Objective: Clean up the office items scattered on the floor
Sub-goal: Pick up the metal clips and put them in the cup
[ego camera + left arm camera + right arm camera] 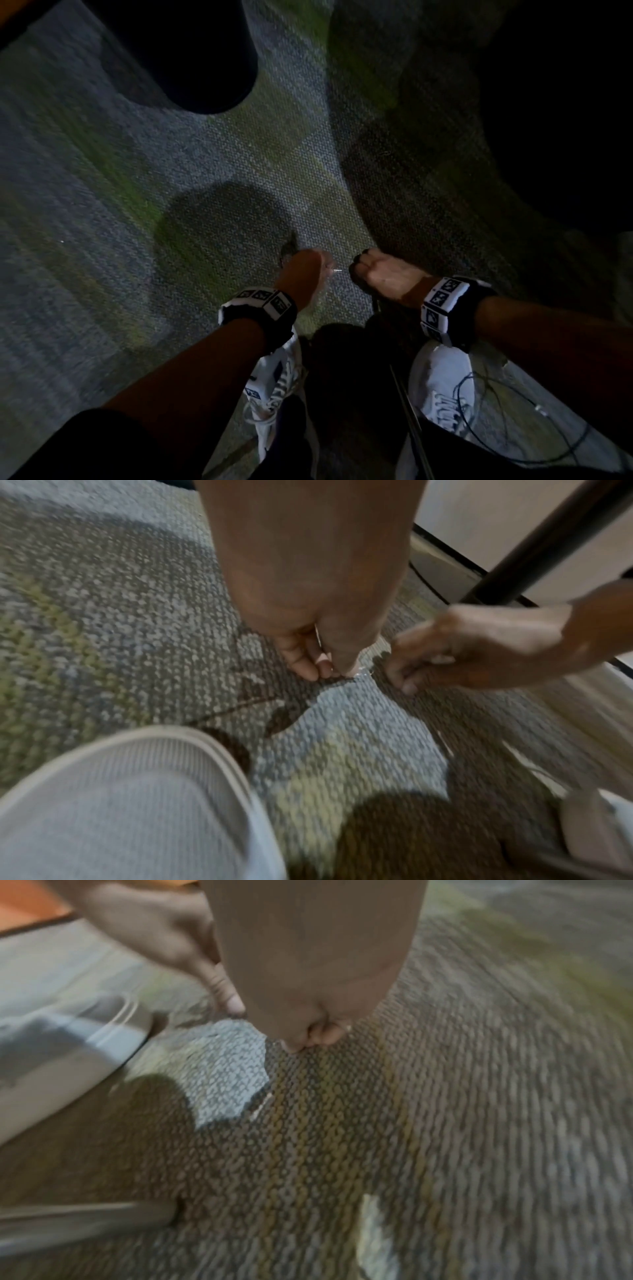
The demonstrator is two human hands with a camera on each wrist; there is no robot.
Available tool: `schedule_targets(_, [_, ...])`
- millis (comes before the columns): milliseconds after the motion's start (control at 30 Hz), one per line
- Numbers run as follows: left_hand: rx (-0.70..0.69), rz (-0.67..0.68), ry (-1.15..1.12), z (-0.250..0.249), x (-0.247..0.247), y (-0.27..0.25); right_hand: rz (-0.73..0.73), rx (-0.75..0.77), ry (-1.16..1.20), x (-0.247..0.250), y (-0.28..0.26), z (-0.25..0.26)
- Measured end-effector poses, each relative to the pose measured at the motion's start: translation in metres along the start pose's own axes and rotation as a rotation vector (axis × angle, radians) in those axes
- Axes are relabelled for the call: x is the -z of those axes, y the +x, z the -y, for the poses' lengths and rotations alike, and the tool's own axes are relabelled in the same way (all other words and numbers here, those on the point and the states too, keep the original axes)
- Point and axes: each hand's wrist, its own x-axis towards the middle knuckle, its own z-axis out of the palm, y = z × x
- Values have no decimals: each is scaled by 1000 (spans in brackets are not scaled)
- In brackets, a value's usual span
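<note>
Both hands are down on the grey-green carpet [212, 164] in dim light. My left hand [308, 270] has its fingers curled, and its fingertips [329, 669] pinch a small shiny metal piece [364, 673], perhaps a paper clip or pin. In the head view the metal piece [337, 270] pokes out to the right of that hand. A little to the right, my right hand [376, 270] is curled into a loose fist, knuckles [308, 1039] against the carpet. Nothing shows in its grip. The two hands are a few centimetres apart.
A black round bin [191, 51] stands far left on the carpet. My white shoes [274, 377] [442, 387] are just behind the hands, with a thin black cable [513, 411] and a dark rod [411, 428] by the right one. A black pole [548, 542] rises before a white baseboard.
</note>
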Motion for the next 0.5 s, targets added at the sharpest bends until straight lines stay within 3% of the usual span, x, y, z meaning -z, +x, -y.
schedule_targets(100, [69,-223,-105,5,28,-1,-43,-145,123,21,5,-4])
schedule_targets(200, [135,-339,18,14,78,-4,-345,-480,454,62,4,-27])
schedule_targets(333, [124,-464,-48,-1,148,-21,-446,-571,600,153,0,-44])
schedule_targets(500, [-96,-595,-38,-86,216,-98,-593,-482,720,282,-29,-6])
